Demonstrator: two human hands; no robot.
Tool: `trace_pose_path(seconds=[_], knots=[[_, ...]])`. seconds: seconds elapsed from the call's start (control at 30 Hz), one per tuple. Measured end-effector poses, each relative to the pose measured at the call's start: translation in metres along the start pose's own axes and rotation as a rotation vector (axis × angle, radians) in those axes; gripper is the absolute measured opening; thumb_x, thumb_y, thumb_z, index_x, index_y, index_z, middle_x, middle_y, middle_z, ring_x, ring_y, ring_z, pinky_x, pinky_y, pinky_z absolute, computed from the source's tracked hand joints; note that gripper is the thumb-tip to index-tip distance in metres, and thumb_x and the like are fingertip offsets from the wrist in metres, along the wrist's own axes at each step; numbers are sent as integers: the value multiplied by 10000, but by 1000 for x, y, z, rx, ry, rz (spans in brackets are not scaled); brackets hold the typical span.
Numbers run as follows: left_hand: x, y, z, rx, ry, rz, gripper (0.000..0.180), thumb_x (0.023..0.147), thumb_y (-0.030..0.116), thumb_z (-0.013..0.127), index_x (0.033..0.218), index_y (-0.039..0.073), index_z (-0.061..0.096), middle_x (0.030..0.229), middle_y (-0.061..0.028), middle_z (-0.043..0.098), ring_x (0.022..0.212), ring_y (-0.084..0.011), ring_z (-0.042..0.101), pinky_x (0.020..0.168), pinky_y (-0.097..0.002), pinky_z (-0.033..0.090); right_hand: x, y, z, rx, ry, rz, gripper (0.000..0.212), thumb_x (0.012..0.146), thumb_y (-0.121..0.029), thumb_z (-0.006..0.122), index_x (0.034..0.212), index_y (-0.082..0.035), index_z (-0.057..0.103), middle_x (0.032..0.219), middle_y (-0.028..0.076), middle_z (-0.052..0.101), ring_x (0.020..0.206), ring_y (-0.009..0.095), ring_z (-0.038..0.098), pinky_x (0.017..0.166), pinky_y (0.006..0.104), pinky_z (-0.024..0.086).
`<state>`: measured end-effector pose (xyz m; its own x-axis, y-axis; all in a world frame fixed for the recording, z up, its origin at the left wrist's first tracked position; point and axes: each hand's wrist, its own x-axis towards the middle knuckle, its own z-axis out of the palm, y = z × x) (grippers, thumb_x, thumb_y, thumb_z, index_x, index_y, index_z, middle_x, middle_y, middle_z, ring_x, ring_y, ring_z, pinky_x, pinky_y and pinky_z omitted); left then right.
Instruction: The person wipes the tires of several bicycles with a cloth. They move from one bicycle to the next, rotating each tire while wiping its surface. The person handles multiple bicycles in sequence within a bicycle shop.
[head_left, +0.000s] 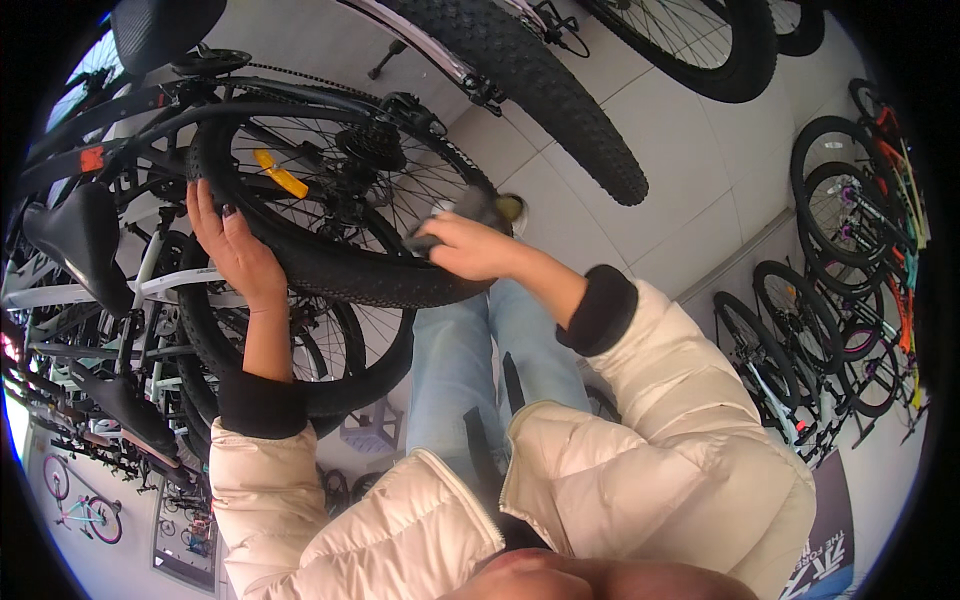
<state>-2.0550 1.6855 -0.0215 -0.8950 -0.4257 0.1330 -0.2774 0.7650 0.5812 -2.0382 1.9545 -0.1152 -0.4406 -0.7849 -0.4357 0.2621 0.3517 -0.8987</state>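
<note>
A bicycle's rear wheel with a thick black knobby tyre (370,277) stands in front of me, a yellow reflector (280,174) on its spokes. My left hand (238,250) rests against the tyre's left side, its fingers stretched out along the rubber. At the right part of the same wheel, my right hand (470,247) is closed around a grey cloth (478,206) held by the rim and tyre edge. Part of the cloth also pokes out left of the fingers. Behind the spokes sits the sprocket cassette (371,148).
Another fat-tyred wheel (540,95) juts in from above. Rows of bikes crowd the left, with a black saddle (78,240) close by. More bicycles (850,210) line the right wall. Pale floor tiles (650,190) lie between, and a purple-grey stool (370,428) stands below the wheel.
</note>
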Motion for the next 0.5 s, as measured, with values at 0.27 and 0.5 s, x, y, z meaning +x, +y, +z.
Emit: trace_pose_path(seconds=[0.27,0.5], knots=[[0,-4,-1,0,-13,-12,456,941,208,354,1333,-10,435,1428,-185,361,1308,-318,344,1083,-385,240,77,-27,9,268,32,-6,514,789,-89,462,1302,-85,484,1191,181,475,1112,350,485,966,377,386],[2,-2,0,10,-21,34,454,943,212,363,1332,-7,440,1423,-178,371,1307,-309,351,1080,-378,252,6,12,-4,301,-6,-202,457,755,-43,459,1196,-71,575,1055,153,572,1079,332,516,957,385,391]])
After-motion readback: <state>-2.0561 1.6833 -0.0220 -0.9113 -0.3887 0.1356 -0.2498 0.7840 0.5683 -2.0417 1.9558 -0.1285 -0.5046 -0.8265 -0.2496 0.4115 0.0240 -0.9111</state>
